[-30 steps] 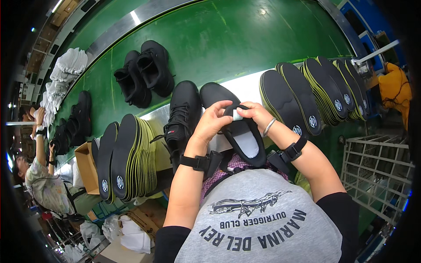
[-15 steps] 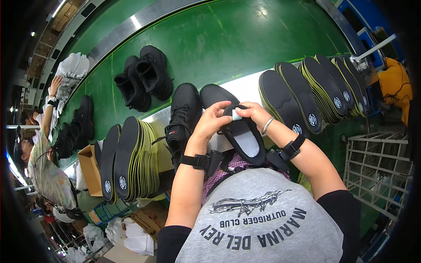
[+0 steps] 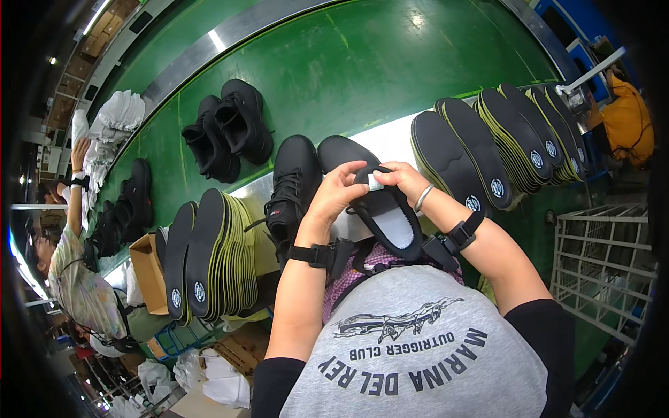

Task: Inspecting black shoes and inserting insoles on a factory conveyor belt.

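A black shoe (image 3: 343, 150) stands in front of me at the bench edge, toe pointing away, its pale inside bottom showing through the opening. Both hands pinch the shoe's tongue (image 3: 369, 169), which carries a small white label (image 3: 375, 182). My left hand (image 3: 339, 191) has thumb and forefinger at the tongue's left side. From the right, my right hand (image 3: 404, 180) grips the same tongue, thumb beside the label. Just left of this shoe is its laced black mate (image 3: 291, 184), close to my left wrist. What the curled lower fingers touch is hidden.
Stacks of black-and-yellow insoles stand at left (image 3: 209, 254) and right (image 3: 456, 157). Another black pair (image 3: 240, 122) sits on the green belt (image 3: 334, 76). An open cardboard box (image 3: 148, 275) is left; a white wire rack (image 3: 603, 261) is right. A co-worker's hand (image 3: 81, 153) reaches toward white wrapping.
My hands keep their hold on the tongue with hardly any movement. The view shifts slightly. At far left the co-worker's hand has drawn back a little.
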`<state>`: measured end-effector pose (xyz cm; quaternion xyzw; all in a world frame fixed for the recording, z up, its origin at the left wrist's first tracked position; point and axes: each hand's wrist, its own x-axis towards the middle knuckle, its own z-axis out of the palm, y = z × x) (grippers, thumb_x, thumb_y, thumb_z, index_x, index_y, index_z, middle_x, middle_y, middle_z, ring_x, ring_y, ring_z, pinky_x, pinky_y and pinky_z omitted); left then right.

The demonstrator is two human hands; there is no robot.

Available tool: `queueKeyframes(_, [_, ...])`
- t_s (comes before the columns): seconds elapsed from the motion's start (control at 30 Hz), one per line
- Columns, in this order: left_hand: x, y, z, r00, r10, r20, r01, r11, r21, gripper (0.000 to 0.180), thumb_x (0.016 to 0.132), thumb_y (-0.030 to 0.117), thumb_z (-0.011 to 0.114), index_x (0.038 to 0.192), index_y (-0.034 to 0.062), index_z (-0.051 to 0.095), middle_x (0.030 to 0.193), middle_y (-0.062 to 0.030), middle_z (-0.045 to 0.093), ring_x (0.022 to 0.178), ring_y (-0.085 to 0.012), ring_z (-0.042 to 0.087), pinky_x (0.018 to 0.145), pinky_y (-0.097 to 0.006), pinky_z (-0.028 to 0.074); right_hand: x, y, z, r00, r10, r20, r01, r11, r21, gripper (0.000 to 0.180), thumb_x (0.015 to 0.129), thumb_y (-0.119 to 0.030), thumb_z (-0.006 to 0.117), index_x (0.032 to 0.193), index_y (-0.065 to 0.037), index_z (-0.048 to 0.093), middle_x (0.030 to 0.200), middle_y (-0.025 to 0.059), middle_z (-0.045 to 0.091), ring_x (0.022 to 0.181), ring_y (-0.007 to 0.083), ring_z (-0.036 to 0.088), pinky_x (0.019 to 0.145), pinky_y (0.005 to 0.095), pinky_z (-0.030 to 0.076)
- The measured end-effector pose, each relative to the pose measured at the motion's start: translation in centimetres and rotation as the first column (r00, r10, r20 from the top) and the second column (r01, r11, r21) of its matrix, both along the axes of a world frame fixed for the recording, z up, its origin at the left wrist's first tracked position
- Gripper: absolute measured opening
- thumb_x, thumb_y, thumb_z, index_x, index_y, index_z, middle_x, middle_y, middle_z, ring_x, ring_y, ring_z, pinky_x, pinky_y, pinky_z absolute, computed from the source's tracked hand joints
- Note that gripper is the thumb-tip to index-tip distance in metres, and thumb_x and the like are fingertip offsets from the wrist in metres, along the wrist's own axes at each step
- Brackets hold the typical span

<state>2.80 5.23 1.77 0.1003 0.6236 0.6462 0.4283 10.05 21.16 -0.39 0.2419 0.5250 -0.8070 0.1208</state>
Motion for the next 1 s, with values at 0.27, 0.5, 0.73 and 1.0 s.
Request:
queueKeyframes(0.27, [-0.3,-0.2,-0.7,0.999,-0.026,-0.032,0.023,0.996,-0.089,0.053,0.068,0.007,0.062,0.118,0.0000,0.046,0.093,-0.0087,0.056,0.087,-0.0137,0.054,0.077,-0.025,0.042,-0.2,0.1,-0.3,1.000,0.005,-0.006,-0.005,1.000,0.008,0.022,0.077,-0.017,0.062,0.091,0.000,0.060,0.080,0.0074,0.060,0.071,0.0145,0.057,0.065,0.0257,0.045])
queueKeyframes(0.5, [1.8,-1.9,2.3,0.915,0.041,-0.401,-0.037,0.999,0.018,0.054,0.073,0.005,0.064,0.121,0.0020,0.042,0.114,-0.0092,0.046,0.097,-0.0158,0.050,0.073,-0.025,0.046,0.2,1.2,-1.1,0.973,0.024,-0.228,0.077,0.901,0.426,0.030,0.078,-0.020,0.061,0.099,0.001,0.057,0.092,0.0037,0.057,0.086,0.0134,0.052,0.078,0.0260,0.040])
queueKeyframes(0.73, [2.6,-14.3,3.1,0.616,0.256,-0.745,-0.527,0.837,-0.149,0.050,0.070,0.003,0.060,0.118,0.0014,0.046,0.116,-0.0104,0.050,0.106,-0.0166,0.047,0.082,-0.028,0.040,-0.2,2.4,4.0,0.912,0.368,-0.183,0.137,0.149,0.979,0.040,0.069,-0.023,0.064,0.102,-0.004,0.054,0.107,0.0153,0.050,0.104,0.0305,0.045,0.090,0.0373,0.035])
queueKeyframes(1.0, [3.1,-13.0,-2.8,0.693,0.084,-0.716,-0.475,0.801,-0.365,0.065,0.065,0.003,0.057,0.126,0.0024,0.034,0.113,-0.0229,0.046,0.103,-0.0358,0.047,0.089,-0.038,0.039,-2.0,-7.9,7.4,0.547,0.835,0.064,-0.039,-0.051,0.998,0.069,0.062,-0.023,0.068,0.122,-0.009,0.039,0.124,0.0179,0.037,0.117,0.0336,0.035,0.088,0.0466,0.035])
